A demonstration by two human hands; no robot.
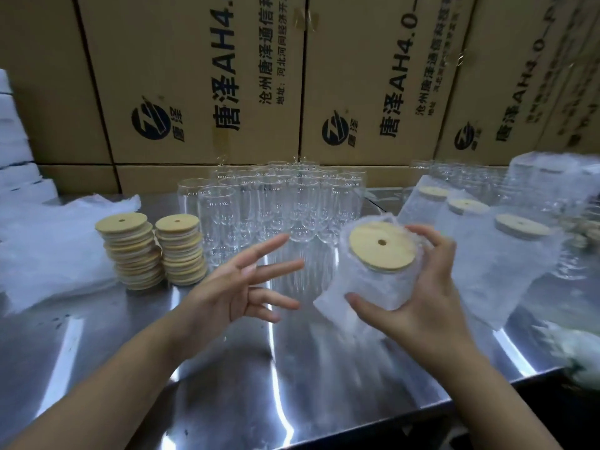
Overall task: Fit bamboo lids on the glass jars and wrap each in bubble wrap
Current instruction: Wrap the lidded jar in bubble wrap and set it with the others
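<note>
Currently right grip [422,287] clasps wrapped jar [373,280] over tabletop [259,368]; left grip [233,287] splayed, holding nothing, a gap off jar's left edge.

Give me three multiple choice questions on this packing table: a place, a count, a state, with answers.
1. The bamboo lid stacks stand where? A) left of the bare glass jars B) right of them C) behind them
2. How many lid stacks? A) one B) two C) four
3. The left hand is: A) gripping a lid B) holding a jar C) open, holding nothing
Answers: 1 A, they stand left of the jars; 2 B, two stacks side by side; 3 C, fingers spread, while the right hand holds the wrapped jar.
</note>
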